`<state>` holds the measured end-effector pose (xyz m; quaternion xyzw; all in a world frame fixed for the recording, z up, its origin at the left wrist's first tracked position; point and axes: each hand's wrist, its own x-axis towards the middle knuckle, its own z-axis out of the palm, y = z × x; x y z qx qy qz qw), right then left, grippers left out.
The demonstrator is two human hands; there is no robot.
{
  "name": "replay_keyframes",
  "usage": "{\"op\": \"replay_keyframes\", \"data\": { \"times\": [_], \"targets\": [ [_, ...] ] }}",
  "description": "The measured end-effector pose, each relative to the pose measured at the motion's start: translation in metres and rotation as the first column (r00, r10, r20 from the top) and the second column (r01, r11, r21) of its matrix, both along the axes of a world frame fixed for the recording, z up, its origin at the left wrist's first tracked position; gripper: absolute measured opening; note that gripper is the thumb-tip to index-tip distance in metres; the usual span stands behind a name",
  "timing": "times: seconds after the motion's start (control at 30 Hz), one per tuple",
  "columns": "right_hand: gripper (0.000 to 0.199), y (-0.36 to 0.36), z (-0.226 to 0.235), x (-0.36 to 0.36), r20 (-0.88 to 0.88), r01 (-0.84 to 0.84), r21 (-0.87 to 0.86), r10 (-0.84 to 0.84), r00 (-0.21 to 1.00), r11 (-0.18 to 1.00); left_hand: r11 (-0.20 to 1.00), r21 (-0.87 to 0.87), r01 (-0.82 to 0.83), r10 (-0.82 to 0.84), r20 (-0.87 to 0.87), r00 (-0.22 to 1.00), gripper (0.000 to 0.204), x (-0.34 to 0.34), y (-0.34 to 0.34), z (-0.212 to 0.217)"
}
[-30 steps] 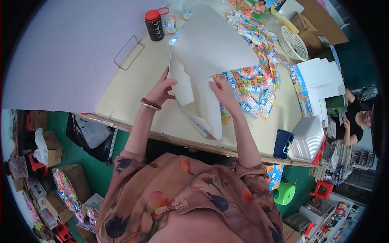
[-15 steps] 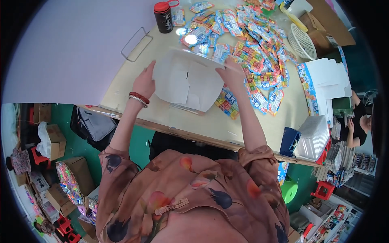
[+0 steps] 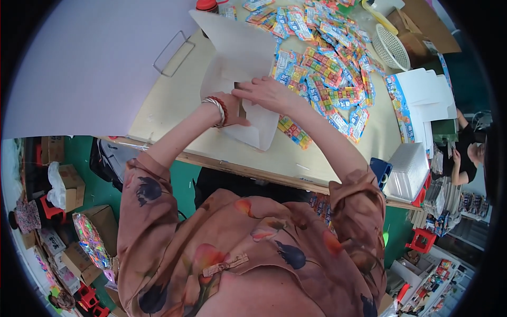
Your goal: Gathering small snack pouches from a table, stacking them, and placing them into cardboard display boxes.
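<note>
A white cardboard box (image 3: 259,134) with its flaps partly folded lies on the table in front of me. One large white panel (image 3: 240,39) stands up at its far side. My left hand (image 3: 228,107), bracelets on its wrist, is bent in over the middle of the box and closed on the cardboard there; some of its fingers are hidden. My right hand (image 3: 266,95) reaches across from the right, its fingers stretched out over the flaps, with the fingertips close to my left hand. A dark gap shows between the flaps under the hands.
Many colourful sachets (image 3: 327,68) are heaped beyond and right of the box. A white basket (image 3: 391,47), flat white cartons (image 3: 422,98) and clear plastic trays (image 3: 406,171) sit on the right. A wire frame (image 3: 174,53) and red-lidded bottle (image 3: 207,5) are left. Another person (image 3: 467,158) is far right.
Both hands have moved from the box's two sides into its middle. The large white panel now stands upright at the far side, hiding most of the bottle.
</note>
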<state>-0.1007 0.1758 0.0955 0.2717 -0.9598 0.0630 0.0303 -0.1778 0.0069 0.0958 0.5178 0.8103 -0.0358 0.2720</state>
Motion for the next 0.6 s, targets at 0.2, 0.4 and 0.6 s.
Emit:
{"op": "replay_keyframes", "data": {
  "times": [0.2, 0.4, 0.6],
  "targets": [
    [0.019, 0.015, -0.005, -0.027, 0.135, 0.049, 0.001, -0.048, 0.990, 0.999, 0.981, -0.171, -0.089, 0.103, 0.075, 0.992, 0.042, -0.004, -0.010, -0.006],
    [0.027, 0.001, -0.039, -0.058, 0.344, 0.079, 0.132, -0.120, 0.931, 0.988, 0.945, -0.302, 0.125, -0.112, 0.059, 0.992, 0.035, 0.017, -0.009, -0.032],
    [0.039, -0.004, -0.051, -0.041, 0.031, 0.209, -0.094, -0.207, 0.978, 0.973, 0.908, -0.391, 0.149, -0.112, 0.116, 0.987, 0.068, 0.041, 0.023, -0.022]
  ]
}}
